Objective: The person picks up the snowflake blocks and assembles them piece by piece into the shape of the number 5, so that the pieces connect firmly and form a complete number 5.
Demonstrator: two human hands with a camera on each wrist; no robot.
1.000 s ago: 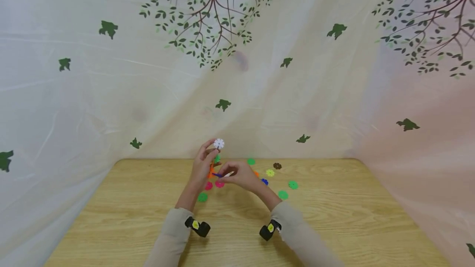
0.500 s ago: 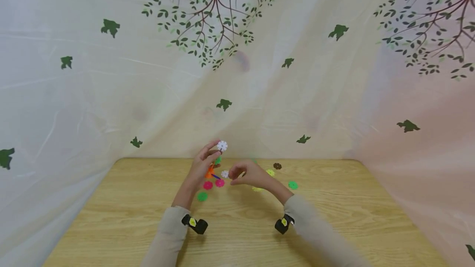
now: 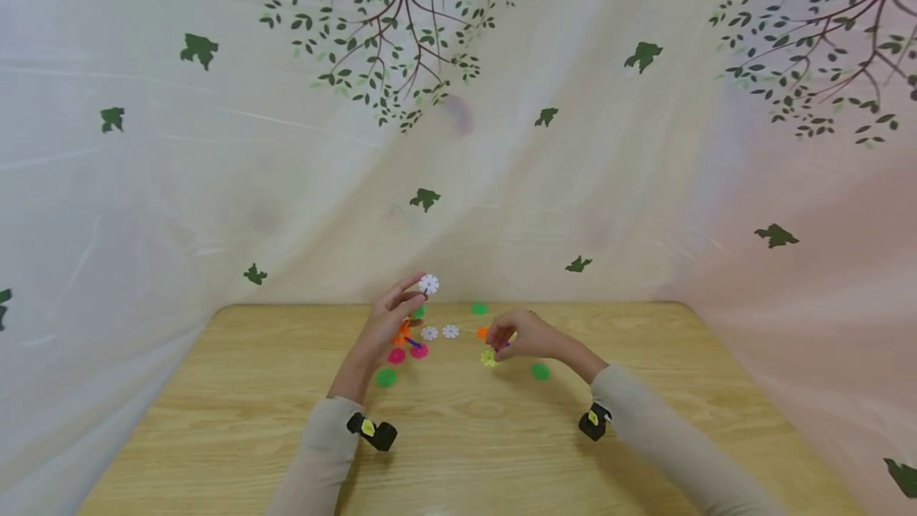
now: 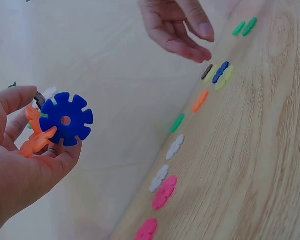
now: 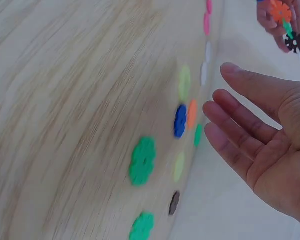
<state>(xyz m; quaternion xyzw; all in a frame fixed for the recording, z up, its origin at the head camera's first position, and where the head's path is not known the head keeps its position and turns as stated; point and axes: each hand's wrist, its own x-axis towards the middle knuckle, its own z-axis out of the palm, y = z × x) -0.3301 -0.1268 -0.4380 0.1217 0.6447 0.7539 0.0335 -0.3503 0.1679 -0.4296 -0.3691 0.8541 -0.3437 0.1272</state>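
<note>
My left hand (image 3: 378, 333) holds a joined group of notched plastic flower discs above the table. In the left wrist view, a blue disc (image 4: 75, 130) is attached to an orange disc (image 4: 36, 142). A dark disc (image 5: 294, 45) and a green disc (image 5: 287, 28) in the group show in the right wrist view. A white disc (image 3: 428, 284) tops it in the head view. My right hand (image 5: 275, 155) hovers above loose discs with its fingers relaxed and holds nothing. Nearby lie a blue disc (image 5: 180, 121), a yellow disc (image 5: 184, 82) and an orange disc (image 5: 192, 114).
On the wooden table (image 3: 458, 444) lie two pink discs (image 4: 165, 192), two white discs (image 4: 175, 146), several green discs (image 5: 142, 161) and a brown disc (image 5: 174, 203). A pale curtain (image 3: 322, 181) with printed leaves hangs behind the table's far edge.
My right hand has let go of the blue disc, which stays on the group, and moved right over the loose discs. The left hand keeps its hold at nearly the same place.
</note>
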